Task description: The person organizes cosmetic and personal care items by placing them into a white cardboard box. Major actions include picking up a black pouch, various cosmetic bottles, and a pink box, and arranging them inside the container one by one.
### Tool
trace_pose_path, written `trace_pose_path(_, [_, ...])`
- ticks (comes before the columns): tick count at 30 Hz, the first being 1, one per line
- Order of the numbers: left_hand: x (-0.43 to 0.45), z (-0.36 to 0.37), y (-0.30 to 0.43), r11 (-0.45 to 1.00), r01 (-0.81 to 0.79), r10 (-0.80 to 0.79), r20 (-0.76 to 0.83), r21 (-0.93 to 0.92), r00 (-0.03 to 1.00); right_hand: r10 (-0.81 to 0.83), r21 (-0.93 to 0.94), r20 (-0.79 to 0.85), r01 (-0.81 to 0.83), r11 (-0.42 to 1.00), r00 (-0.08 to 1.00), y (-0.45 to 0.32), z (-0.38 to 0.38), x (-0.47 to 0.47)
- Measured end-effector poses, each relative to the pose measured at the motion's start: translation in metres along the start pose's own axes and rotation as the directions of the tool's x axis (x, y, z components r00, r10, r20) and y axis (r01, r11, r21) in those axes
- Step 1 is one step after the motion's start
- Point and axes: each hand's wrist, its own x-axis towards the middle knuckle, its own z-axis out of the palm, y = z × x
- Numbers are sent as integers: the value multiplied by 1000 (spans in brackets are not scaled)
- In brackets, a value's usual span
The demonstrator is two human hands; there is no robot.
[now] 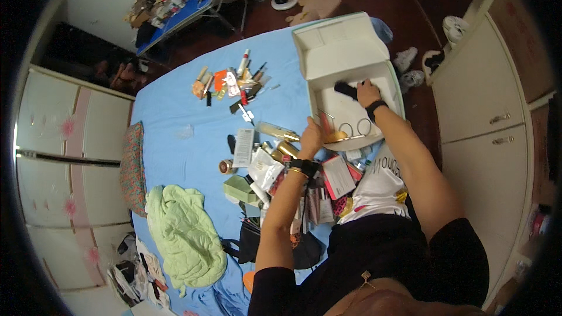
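A white cardboard box (pixel 366 116) with a green edge stands on the bed, its lid (pixel 340 46) folded back. Inside the box, my right hand (pixel 368 93) grips a dark, slightly blurred object (pixel 345 90), perhaps a brush. My left hand (pixel 311 137) holds the box's near left wall. Scissors (pixel 363 127) and a yellow item (pixel 336 136) lie at the near side of the box floor. Just left of my left hand is a clear bottle with a gold end (pixel 276 131). A pink-edged white carton (pixel 338 177) lies close to my lap.
Cosmetics (pixel 230 83) lie scattered across the blue bed sheet (pixel 171 96). Nearer are a white printed carton (pixel 243 147), a green box (pixel 239 188) and a black bag (pixel 250 241). A green quilt (pixel 186 237) lies left. Beyond the bed stands a cluttered blue folding table (pixel 186 19).
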Motion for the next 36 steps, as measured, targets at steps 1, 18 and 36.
trace_pose_path(1, [-5,-6,4,999,40,-39,-18,8,999,-76,107,-15,78,991,997,-14,-2,-6])
trace_pose_path(18, [-87,-105,64,-61,249,-200,256,-967,946,-690,865,-18,358,352,723,-85,-154,-141])
trace_pose_path(36, [-71,-106,-17,905,139,-232,-193,-402,953,-183,821,134,-5,572,974,53,-152,-190])
